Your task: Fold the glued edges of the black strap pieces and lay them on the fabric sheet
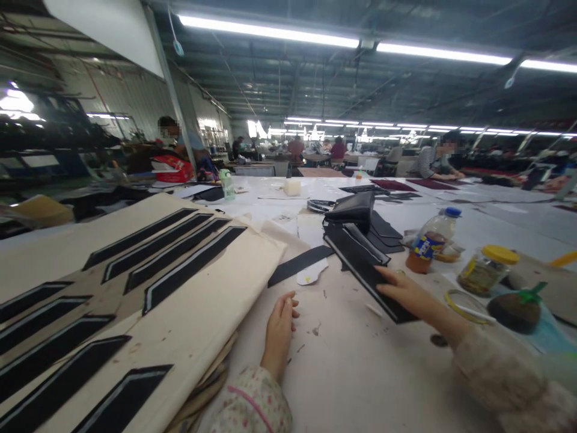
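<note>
My right hand (406,294) lies on the near end of a stack of long black fabric strips (360,258), fingers closed over its edge. Empty, my left hand (279,328) rests on the white table (342,373) with its fingers loosely curled, just right of a cream board (198,313). That board carries several black strips with white edging (180,270) laid out in rows. A single black strip (300,263) and a white cut-out piece (313,273) lie between my hands, farther back.
At the right stand a plastic bottle (430,240), a yellow-lidded jar (487,270) and a roll of tape (464,304). A black folded piece (354,207) lies behind the stack. Several other people work at tables in the background.
</note>
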`<action>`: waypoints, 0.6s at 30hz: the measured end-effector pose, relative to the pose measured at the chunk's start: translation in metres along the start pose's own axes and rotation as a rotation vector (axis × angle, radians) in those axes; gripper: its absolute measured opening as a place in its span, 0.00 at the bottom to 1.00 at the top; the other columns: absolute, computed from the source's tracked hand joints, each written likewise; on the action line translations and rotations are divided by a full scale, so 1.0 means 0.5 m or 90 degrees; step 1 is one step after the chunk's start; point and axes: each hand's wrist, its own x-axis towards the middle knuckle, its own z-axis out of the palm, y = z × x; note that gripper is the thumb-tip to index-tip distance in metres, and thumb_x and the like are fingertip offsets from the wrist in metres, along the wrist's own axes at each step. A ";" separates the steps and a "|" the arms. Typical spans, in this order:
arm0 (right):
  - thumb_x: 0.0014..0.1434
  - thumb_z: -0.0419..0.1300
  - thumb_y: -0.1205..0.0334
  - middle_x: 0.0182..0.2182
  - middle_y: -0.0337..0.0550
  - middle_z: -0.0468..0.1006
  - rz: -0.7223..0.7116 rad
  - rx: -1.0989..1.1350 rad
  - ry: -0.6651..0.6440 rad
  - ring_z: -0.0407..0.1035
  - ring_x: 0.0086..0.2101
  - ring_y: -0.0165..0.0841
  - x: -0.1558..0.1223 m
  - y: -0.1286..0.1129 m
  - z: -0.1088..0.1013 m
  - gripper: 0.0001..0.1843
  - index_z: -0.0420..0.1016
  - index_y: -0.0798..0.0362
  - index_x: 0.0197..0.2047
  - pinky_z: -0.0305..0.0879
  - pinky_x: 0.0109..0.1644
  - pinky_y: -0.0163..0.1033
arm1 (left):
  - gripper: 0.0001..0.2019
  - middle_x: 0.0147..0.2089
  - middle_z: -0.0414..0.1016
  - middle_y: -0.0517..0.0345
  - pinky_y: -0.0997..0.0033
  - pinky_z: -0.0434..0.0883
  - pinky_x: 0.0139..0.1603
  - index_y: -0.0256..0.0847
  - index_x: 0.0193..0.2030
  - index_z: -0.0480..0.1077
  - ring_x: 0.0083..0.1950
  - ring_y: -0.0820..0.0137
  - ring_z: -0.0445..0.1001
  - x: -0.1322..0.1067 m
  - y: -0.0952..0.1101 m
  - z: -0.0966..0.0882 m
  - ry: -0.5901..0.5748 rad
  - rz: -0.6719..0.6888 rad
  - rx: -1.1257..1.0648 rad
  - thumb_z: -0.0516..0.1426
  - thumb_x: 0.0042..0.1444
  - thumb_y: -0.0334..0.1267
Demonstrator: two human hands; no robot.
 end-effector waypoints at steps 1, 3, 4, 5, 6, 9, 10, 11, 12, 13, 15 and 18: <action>0.45 0.59 0.64 0.39 0.46 0.79 0.033 -0.002 0.025 0.73 0.37 0.40 0.043 -0.009 -0.018 0.23 0.74 0.52 0.47 0.68 0.42 0.45 | 0.23 0.39 0.69 0.52 0.77 0.62 0.22 0.37 0.48 0.68 0.29 0.73 0.67 -0.001 -0.002 0.000 -0.008 0.000 0.010 0.49 0.55 0.52; 0.48 0.56 0.64 0.32 0.46 0.79 0.049 -0.010 0.046 0.73 0.29 0.38 0.123 -0.025 -0.052 0.21 0.74 0.54 0.47 0.68 0.35 0.44 | 0.22 0.38 0.70 0.52 0.77 0.62 0.22 0.37 0.47 0.68 0.29 0.73 0.67 -0.002 -0.005 0.001 -0.017 0.006 0.022 0.49 0.55 0.51; 0.48 0.55 0.65 0.31 0.47 0.79 0.054 -0.017 0.058 0.73 0.28 0.38 0.157 -0.030 -0.066 0.20 0.74 0.55 0.46 0.68 0.34 0.43 | 0.22 0.38 0.70 0.52 0.77 0.62 0.22 0.37 0.47 0.68 0.29 0.73 0.67 -0.002 -0.008 0.002 -0.022 0.009 0.024 0.49 0.55 0.51; 0.48 0.56 0.65 0.31 0.49 0.79 0.058 -0.028 0.075 0.72 0.28 0.38 0.187 -0.033 -0.079 0.19 0.75 0.57 0.45 0.67 0.34 0.42 | 0.22 0.37 0.70 0.52 0.76 0.62 0.23 0.37 0.47 0.68 0.30 0.72 0.68 -0.002 -0.010 0.003 -0.029 0.012 0.025 0.48 0.55 0.51; 0.47 0.56 0.66 0.31 0.51 0.79 0.062 -0.041 0.093 0.73 0.29 0.38 0.212 -0.034 -0.088 0.19 0.75 0.58 0.44 0.67 0.35 0.42 | 0.22 0.38 0.70 0.52 0.76 0.63 0.23 0.38 0.47 0.68 0.30 0.72 0.68 -0.002 -0.013 0.004 -0.039 0.015 0.027 0.48 0.55 0.51; 0.44 0.59 0.67 0.36 0.55 0.78 0.065 -0.083 0.151 0.72 0.37 0.42 0.248 -0.029 -0.097 0.19 0.75 0.58 0.42 0.65 0.43 0.46 | 0.21 0.38 0.71 0.51 0.74 0.66 0.27 0.37 0.46 0.69 0.33 0.70 0.70 0.003 -0.025 0.010 -0.054 0.039 0.039 0.48 0.55 0.51; 0.43 0.59 0.67 0.38 0.55 0.77 0.062 -0.091 0.159 0.70 0.41 0.43 0.244 -0.027 -0.093 0.19 0.75 0.58 0.42 0.64 0.46 0.47 | 0.21 0.38 0.71 0.51 0.73 0.67 0.28 0.37 0.46 0.69 0.34 0.69 0.70 0.005 -0.030 0.012 -0.052 0.051 0.044 0.48 0.55 0.50; 0.42 0.60 0.66 0.39 0.55 0.77 0.058 -0.095 0.159 0.69 0.44 0.44 0.231 -0.025 -0.086 0.19 0.76 0.57 0.42 0.63 0.48 0.47 | 0.20 0.38 0.71 0.51 0.72 0.68 0.30 0.37 0.45 0.69 0.35 0.68 0.70 0.008 -0.035 0.013 -0.053 0.062 0.049 0.48 0.55 0.50; 0.43 0.60 0.65 0.41 0.54 0.76 0.051 -0.095 0.151 0.68 0.45 0.44 0.208 -0.024 -0.076 0.19 0.76 0.57 0.42 0.62 0.49 0.46 | 0.20 0.38 0.72 0.51 0.70 0.68 0.32 0.37 0.45 0.69 0.35 0.68 0.71 0.010 -0.040 0.014 -0.057 0.074 0.056 0.48 0.55 0.49; 0.44 0.59 0.63 0.42 0.53 0.76 0.043 -0.092 0.133 0.68 0.46 0.43 0.175 -0.024 -0.065 0.19 0.76 0.56 0.42 0.63 0.50 0.45 | 0.20 0.39 0.72 0.50 0.69 0.69 0.34 0.37 0.45 0.69 0.36 0.67 0.71 0.012 -0.043 0.015 -0.064 0.089 0.066 0.48 0.55 0.48; 0.47 0.58 0.58 0.40 0.49 0.77 0.023 -0.079 0.071 0.71 0.42 0.41 0.082 -0.025 -0.043 0.19 0.76 0.53 0.43 0.66 0.46 0.43 | 0.18 0.40 0.72 0.49 0.67 0.69 0.38 0.37 0.45 0.69 0.39 0.66 0.71 0.013 -0.042 0.015 -0.083 0.133 0.090 0.49 0.55 0.46; 0.54 0.55 0.48 0.42 0.42 0.76 -0.004 -0.052 -0.182 0.70 0.42 0.39 -0.087 -0.027 -0.020 0.19 0.73 0.42 0.47 0.69 0.42 0.43 | 0.14 0.40 0.73 0.50 0.66 0.69 0.41 0.39 0.43 0.71 0.41 0.65 0.71 -0.008 -0.012 0.015 -0.102 0.208 0.125 0.49 0.56 0.42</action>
